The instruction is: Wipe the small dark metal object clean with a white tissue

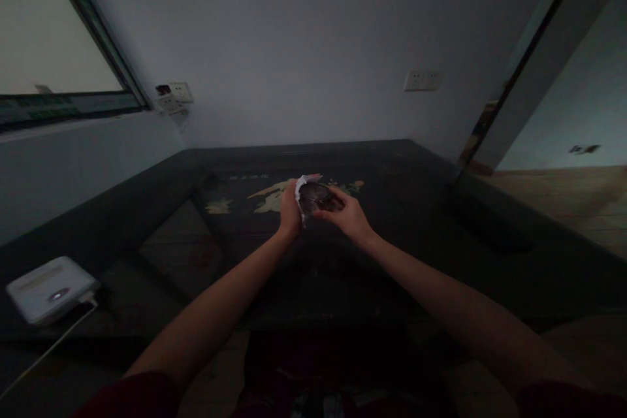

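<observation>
Above the dark table [255,261], a dark, rounded, glassy-looking object [315,196] is held between my two hands. My right hand [350,214] grips its right side, with the thumb below and the fingers above. On the left, my left hand [290,210] curls around a crumpled white tissue [300,191], which lies against the object's left edge. The dim light hides what kind of object it is, and the left fingers are partly covered by the tissue.
At the left edge of the table sits a white box-shaped device [51,289] with a cable [49,351]. Wall sockets [422,81] are on the wall behind. A long dark item [487,225] lies on the table's right side.
</observation>
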Demonstrator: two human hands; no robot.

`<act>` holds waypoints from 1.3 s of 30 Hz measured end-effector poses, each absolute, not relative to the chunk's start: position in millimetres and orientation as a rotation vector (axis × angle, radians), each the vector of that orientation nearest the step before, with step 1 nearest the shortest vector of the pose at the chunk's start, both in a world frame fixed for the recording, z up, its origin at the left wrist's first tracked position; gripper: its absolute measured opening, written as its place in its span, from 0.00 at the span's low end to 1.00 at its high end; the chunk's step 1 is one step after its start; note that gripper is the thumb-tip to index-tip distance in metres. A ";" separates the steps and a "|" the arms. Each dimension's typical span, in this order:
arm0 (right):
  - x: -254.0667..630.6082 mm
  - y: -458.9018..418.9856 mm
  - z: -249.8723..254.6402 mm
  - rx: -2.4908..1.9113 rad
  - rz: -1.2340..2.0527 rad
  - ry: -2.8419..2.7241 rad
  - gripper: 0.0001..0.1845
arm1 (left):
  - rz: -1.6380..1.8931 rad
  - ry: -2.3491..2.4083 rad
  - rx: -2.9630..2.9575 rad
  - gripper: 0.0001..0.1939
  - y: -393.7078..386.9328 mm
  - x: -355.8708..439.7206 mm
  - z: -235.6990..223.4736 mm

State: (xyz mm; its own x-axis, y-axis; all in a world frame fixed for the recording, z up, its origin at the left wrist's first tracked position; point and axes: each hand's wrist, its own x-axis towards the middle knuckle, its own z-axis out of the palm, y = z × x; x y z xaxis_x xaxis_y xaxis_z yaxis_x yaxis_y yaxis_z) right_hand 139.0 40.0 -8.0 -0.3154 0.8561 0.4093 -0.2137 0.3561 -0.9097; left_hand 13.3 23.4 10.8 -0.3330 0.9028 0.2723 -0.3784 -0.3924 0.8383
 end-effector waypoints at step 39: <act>139.1 34.4 -7.4 -0.605 1.360 -1.604 0.31 | 1.467 0.858 1.020 0.17 32.3 -6.6 22.3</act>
State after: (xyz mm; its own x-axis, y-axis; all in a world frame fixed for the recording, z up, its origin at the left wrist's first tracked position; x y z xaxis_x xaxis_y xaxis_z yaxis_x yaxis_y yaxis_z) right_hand 139.1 34.4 -7.4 -0.4580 0.8267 0.3268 -0.1873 0.2696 -0.9446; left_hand -6.6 32.3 22.3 -0.0291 0.9902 0.1364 -0.3665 -0.1376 0.9202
